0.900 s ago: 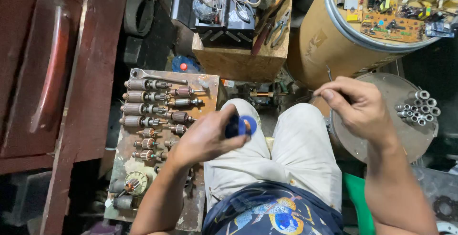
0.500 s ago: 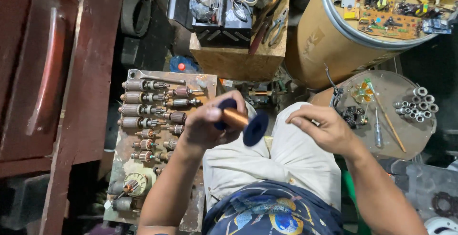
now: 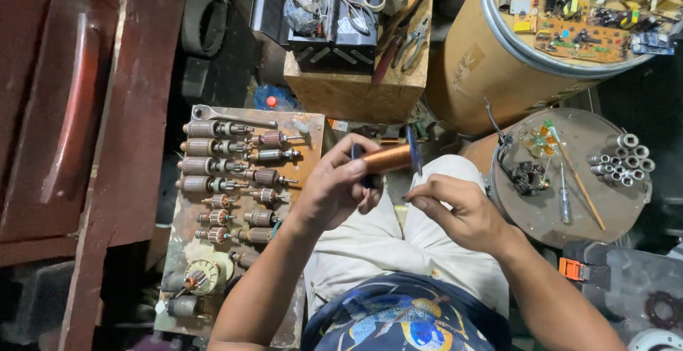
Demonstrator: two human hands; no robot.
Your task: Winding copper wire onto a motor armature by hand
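Observation:
My left hand (image 3: 340,189) grips a spool of copper wire (image 3: 388,159) with dark blue end flanges, held sideways above my lap. Just below and right of the spool is my right hand (image 3: 459,210), its thumb and forefinger pinched together near the blue flange; whether a fine wire runs between them I cannot tell. Both hands hover over my light trousers (image 3: 384,251).
A board (image 3: 299,127) at the left carries several motor armatures (image 3: 213,166) and a wrench (image 3: 231,116). A round metal plate (image 3: 612,208) at the right holds a screwdriver (image 3: 563,194), small metal sleeves (image 3: 622,159) and a coil. Behind stand a cardboard drum (image 3: 473,66) and a wooden tool box (image 3: 356,91).
My right hand came from the round plate at the right back to the spool. My left hand turned the spool from end-on to sideways and raised it a little.

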